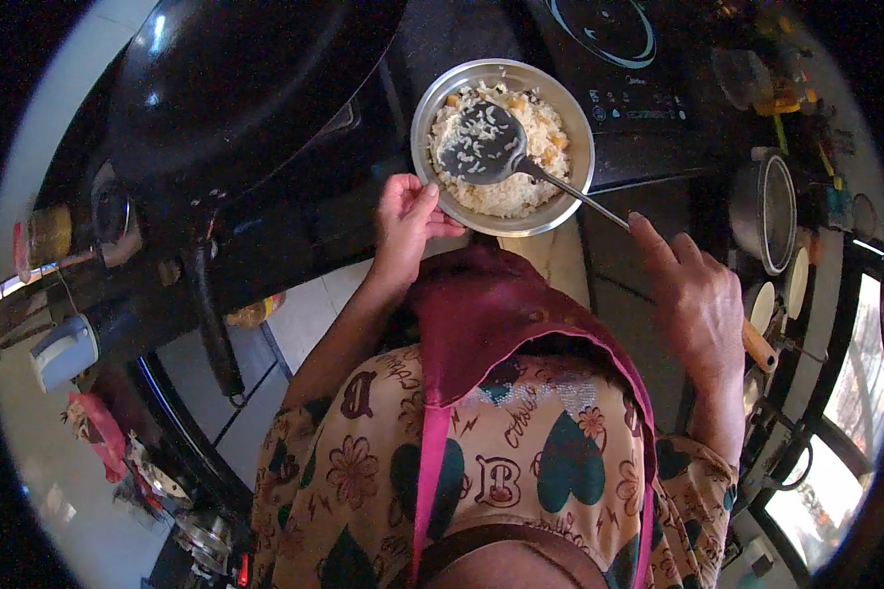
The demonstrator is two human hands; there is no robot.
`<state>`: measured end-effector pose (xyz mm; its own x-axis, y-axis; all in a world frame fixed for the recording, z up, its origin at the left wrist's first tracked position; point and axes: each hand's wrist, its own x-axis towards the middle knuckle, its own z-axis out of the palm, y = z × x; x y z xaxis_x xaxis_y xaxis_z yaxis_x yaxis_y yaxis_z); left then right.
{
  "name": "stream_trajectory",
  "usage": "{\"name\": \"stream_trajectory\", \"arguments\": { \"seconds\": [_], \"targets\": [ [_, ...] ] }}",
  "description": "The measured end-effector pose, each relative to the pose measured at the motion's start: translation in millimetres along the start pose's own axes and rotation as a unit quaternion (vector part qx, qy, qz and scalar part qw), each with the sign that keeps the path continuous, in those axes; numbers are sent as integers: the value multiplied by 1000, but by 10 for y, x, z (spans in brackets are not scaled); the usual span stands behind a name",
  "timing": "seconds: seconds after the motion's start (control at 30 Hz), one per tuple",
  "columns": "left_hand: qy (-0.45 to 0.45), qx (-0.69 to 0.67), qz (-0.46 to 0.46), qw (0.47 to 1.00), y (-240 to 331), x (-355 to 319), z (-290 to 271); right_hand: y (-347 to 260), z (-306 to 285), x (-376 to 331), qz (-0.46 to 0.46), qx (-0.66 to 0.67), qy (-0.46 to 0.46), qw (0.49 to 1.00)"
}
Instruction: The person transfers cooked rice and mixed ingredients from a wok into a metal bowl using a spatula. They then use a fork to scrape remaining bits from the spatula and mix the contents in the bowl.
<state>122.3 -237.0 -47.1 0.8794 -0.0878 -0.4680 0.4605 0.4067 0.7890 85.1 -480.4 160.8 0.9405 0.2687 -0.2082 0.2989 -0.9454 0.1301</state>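
A round stainless steel bowl (583, 152) holds fried rice (506, 199) with small orange-brown pieces mixed in. My left hand (410, 221) grips the bowl at its near left rim, thumb on the edge and fingers below it. My right hand (695, 294) is closed around the handle of a wok turner (521, 157), whose wooden grip end sticks out behind the hand. The turner's dark blade lies over the rice inside the bowl, and loose grains cling to it. Whether the blade presses into the rice, I cannot tell.
A large black wok (236, 88) fills the upper left, its long handle (214, 329) pointing toward me. A black induction cooktop (624, 147) lies beyond the bowl to the right. At the right hangs or stands a metal pot (764, 211). A bluish-white container (64, 353) is at far left.
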Motion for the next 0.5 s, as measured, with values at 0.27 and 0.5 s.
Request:
{"name": "stream_trajectory", "arguments": {
  "seconds": [0.27,0.5],
  "targets": [
    [10,-13,9,1000,-31,7,10,408,-68,-29,45,84,36,995],
    [-8,-2,2,1000,5,3,-6,676,141,305,40,122,-3,992]
  ]
}}
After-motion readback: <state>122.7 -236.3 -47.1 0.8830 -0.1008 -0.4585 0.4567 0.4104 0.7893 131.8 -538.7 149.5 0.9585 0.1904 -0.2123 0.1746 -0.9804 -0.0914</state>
